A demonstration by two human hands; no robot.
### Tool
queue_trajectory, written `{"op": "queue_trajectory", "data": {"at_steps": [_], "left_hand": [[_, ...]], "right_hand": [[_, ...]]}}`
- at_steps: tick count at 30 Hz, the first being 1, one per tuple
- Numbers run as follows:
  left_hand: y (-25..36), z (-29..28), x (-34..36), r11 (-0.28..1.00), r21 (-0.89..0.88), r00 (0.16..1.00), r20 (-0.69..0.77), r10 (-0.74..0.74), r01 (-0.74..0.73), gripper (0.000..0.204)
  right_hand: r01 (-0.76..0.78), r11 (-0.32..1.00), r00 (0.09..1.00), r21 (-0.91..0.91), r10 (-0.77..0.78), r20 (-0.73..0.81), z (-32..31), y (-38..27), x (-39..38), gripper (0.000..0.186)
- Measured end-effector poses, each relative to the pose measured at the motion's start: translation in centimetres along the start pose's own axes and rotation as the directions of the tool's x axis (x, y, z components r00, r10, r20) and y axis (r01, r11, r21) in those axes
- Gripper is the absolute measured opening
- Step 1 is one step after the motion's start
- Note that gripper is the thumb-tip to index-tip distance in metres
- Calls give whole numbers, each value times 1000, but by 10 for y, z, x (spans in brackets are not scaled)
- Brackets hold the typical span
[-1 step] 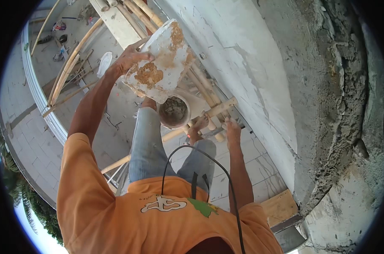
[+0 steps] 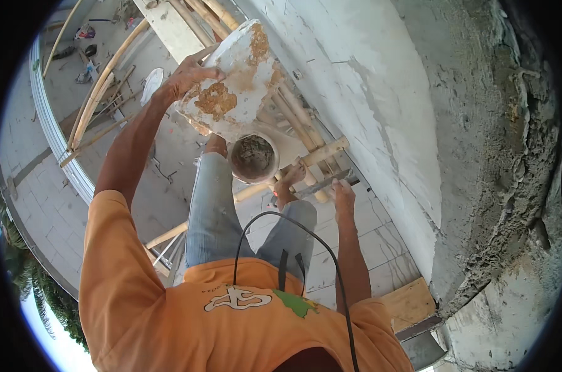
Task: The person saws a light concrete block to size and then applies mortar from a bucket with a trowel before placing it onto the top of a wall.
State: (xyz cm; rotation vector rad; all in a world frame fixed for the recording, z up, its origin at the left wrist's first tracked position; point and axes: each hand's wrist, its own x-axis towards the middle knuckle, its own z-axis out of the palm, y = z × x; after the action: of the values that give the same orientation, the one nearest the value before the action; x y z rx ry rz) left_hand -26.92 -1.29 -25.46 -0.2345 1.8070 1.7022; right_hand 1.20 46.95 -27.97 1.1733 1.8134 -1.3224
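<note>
My left hand (image 2: 191,77) is closed on the left edge of a worn white board (image 2: 240,80) patched with brown, its thumb lying over the top face. The board is tilted above a round bucket (image 2: 254,158) of grey wet mortar and covers part of its far rim. Lower right, my right hand (image 2: 344,198) is closed at a long, flat, grey-bladed tool (image 2: 321,186), near the wall. The grip on the handle is mostly hidden.
Bamboo poles (image 2: 321,154) run past the bucket, close to my bare foot (image 2: 290,178). A grey plastered wall (image 2: 368,111) rises on the right, with rough mortar (image 2: 504,186) along it. A wooden plank (image 2: 169,34) lies at the far side. A black cable (image 2: 330,248) hangs across my front.
My right hand has turned slightly, and more of the grey blade shows. The board in my left hand has shifted a little up and left in the view.
</note>
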Motion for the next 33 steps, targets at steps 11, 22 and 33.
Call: {"op": "queue_trajectory", "data": {"at_steps": [11, 22, 33], "left_hand": [[-185, -2, 102, 993, 100, 994, 100, 49, -59, 87], [-304, -11, 167, 995, 21, 995, 46, -93, 93, 84], [-312, -33, 198, 919, 198, 922, 115, -369, 342, 72]], "right_hand": [[162, 680, 970, -715, 25, 244, 22, 326, 63, 33], [63, 692, 937, -719, -288, -196, 221, 319, 260, 29], [-108, 695, 806, -711, -358, -472, 252, 311, 280, 26]]}}
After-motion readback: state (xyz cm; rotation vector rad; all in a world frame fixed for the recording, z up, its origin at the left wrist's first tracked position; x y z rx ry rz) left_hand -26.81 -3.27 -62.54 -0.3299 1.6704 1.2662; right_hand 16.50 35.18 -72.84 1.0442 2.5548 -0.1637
